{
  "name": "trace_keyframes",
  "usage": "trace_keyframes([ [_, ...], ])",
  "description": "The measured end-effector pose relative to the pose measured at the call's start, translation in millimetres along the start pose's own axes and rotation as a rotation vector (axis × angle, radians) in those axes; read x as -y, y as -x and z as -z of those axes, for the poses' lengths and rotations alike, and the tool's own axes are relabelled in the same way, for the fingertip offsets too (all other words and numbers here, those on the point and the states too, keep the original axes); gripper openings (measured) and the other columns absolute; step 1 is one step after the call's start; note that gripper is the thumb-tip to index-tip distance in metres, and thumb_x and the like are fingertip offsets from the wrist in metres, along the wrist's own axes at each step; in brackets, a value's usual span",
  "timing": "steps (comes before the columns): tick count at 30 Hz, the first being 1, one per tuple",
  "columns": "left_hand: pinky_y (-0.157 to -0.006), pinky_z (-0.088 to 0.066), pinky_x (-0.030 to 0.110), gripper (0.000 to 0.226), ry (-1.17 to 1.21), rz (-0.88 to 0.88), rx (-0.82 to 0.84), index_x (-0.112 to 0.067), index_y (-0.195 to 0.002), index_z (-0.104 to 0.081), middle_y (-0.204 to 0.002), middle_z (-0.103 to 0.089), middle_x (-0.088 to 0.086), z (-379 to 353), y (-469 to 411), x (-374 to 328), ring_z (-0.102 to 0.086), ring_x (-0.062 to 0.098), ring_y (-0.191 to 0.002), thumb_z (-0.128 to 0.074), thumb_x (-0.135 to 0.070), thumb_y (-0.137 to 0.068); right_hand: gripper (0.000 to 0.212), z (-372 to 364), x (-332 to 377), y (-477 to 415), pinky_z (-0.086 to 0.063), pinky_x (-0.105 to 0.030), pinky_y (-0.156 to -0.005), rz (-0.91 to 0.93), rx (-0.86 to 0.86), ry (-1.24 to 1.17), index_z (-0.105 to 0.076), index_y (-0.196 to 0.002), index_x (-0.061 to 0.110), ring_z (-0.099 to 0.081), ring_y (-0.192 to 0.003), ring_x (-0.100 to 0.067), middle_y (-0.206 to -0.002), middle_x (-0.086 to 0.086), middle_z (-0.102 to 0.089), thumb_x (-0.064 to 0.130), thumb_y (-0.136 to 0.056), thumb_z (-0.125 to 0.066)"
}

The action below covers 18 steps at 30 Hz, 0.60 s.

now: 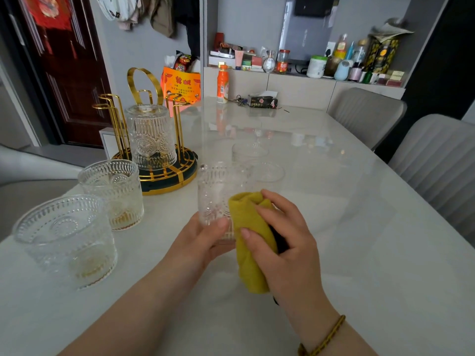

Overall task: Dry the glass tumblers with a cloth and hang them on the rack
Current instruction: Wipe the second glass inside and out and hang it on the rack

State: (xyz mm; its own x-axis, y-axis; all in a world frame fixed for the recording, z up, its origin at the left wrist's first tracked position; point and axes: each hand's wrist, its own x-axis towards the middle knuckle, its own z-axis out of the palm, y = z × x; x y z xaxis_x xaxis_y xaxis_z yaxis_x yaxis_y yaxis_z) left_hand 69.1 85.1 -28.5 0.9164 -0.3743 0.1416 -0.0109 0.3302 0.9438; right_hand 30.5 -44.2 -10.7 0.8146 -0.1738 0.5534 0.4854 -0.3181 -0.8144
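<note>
Held tumbler [218, 199]: clear, embossed, mouth up, front-centre over the table [359, 253]. Can't tell if its base touches the top.
Left hand [203, 242] grips its lower part. The thumb lies across the near side; the other fingers are hidden behind the glass.
Yellow cloth [253, 242], folded into a roll, sits against the tumbler's right side.
Right hand [290, 250] holds the cloth, with fingers curled over it and thumb pressed on its near face. Beaded bracelet [326, 337] on the right wrist.

Rack [168, 179]: gold wire posts on a round dark base, back-left of the held tumbler, near the table's left edge. Inverted tumbler [150, 137] hangs on one post.
Two more stand upright on the table left of the hands, just beside each other: near tumbler [66, 240] and far tumbler [113, 194]. The far one is just in front of the rack base. Both show a yellowish tint at the bottom.
Behind the held tumbler are two clear glasses, rear glass [250, 152] and side glass [267, 173]. Their outlines are faint and hard to resolve.

Far end of the table: orange bottle [222, 84], keys [237, 100], tissue pack [263, 102].
Two grey chairs on the right side: back chair [367, 114], front chair [437, 160].
</note>
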Motion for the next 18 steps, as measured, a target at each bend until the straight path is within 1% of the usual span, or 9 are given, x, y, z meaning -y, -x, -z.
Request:
trace_keyframes([
  [2,-0.071,-0.054,0.022,0.082,0.015,0.007,0.031,-0.017,-0.107,-0.061,-0.1,-0.072,0.001,-1,1,-1,-0.069,0.016,-0.092,-0.081,-0.061,-0.04,0.041,2,0,0,-0.036,-0.002,-0.088,0.101,0.021,0.066,-0.057,-0.106,0.041,-0.047,-0.111,0.01,-0.117,0.035,-0.05,0.041,-0.066,-0.059],
  [4,-0.072,-0.054,0.023,0.09,0.049,0.057,0.074,-0.014,-0.111,-0.059,-0.102,-0.072,0.003,-1,2,-2,-0.068,0.017,-0.093,-0.083,-0.06,-0.037,0.039,8,2,-4,-0.036,-0.002,-0.088,0.101,-0.017,0.052,-0.061,-0.104,0.034,-0.048,-0.111,0.009,-0.118,0.03,-0.051,0.04,-0.066,-0.059],
  [6,-0.073,-0.055,0.025,0.086,0.087,0.111,0.146,-0.014,-0.106,-0.067,-0.101,-0.072,0.004,-3,2,-1,-0.068,0.018,-0.093,-0.084,-0.058,-0.035,0.026,15,4,-8,-0.04,-0.005,-0.086,-0.015,-0.083,-0.089,-0.069,-0.085,0.036,-0.051,-0.109,0.009,-0.116,0.028,-0.055,0.042,-0.061,-0.064],
  [8,-0.075,-0.056,0.028,0.074,0.133,0.136,0.173,-0.021,-0.094,-0.075,-0.098,-0.073,0.004,-4,2,1,-0.069,0.018,-0.09,-0.085,-0.058,-0.03,0.025,20,1,-12,-0.047,-0.012,-0.084,-0.144,-0.113,-0.184,-0.063,-0.086,0.041,-0.057,-0.102,0.005,-0.112,0.018,-0.062,0.034,-0.064,-0.071],
  [11,-0.077,-0.057,0.031,0.078,0.209,0.133,0.094,-0.021,-0.091,-0.074,-0.097,-0.073,0.005,-1,0,1,-0.069,0.019,-0.087,-0.085,-0.058,-0.023,0.024,20,0,-14,-0.051,-0.014,-0.066,-0.272,0.021,-0.284,-0.064,-0.084,0.035,-0.063,-0.076,0.004,-0.088,0.011,-0.068,0.013,-0.078,-0.068],
  [12,-0.075,-0.057,0.03,0.081,0.242,0.123,0.06,-0.021,-0.093,-0.072,-0.096,-0.072,0.005,0,-1,1,-0.069,0.018,-0.085,-0.085,-0.057,-0.022,0.025,18,-1,-13,-0.05,-0.012,-0.064,-0.272,0.077,-0.257,-0.064,-0.083,0.035,-0.063,-0.074,0.005,-0.087,0.011,-0.068,0.012,-0.077,-0.069],
  [14,-0.07,-0.056,0.026,0.079,0.273,0.103,0.008,-0.022,-0.089,-0.07,-0.09,-0.072,0.003,3,-4,0,-0.068,0.015,-0.08,-0.085,-0.057,-0.02,0.025,12,-1,-9,-0.048,-0.009,-0.076,-0.192,0.138,-0.16,-0.063,-0.083,0.041,-0.059,-0.091,0.008,-0.103,0.017,-0.063,0.025,-0.067,-0.074],
  [16,-0.065,-0.055,0.022,0.075,0.244,0.092,-0.005,-0.02,-0.082,-0.072,-0.083,-0.072,0.0,5,-5,1,-0.067,0.011,-0.073,-0.085,-0.057,-0.018,0.023,7,2,-6,-0.042,-0.007,-0.087,-0.052,0.105,-0.033,-0.069,-0.082,0.038,-0.051,-0.106,0.011,-0.114,0.026,-0.053,0.038,-0.06,-0.07],
  [18,-0.07,-0.055,0.024,0.076,0.163,0.09,0.041,-0.017,-0.086,-0.073,-0.085,-0.072,0.0,4,-4,1,-0.067,0.012,-0.077,-0.085,-0.058,-0.023,0.038,6,0,-3,-0.037,-0.005,-0.09,0.109,0.043,0.066,-0.062,-0.102,0.037,-0.048,-0.111,0.01,-0.119,0.029,-0.048,0.039,-0.064,-0.061],
])
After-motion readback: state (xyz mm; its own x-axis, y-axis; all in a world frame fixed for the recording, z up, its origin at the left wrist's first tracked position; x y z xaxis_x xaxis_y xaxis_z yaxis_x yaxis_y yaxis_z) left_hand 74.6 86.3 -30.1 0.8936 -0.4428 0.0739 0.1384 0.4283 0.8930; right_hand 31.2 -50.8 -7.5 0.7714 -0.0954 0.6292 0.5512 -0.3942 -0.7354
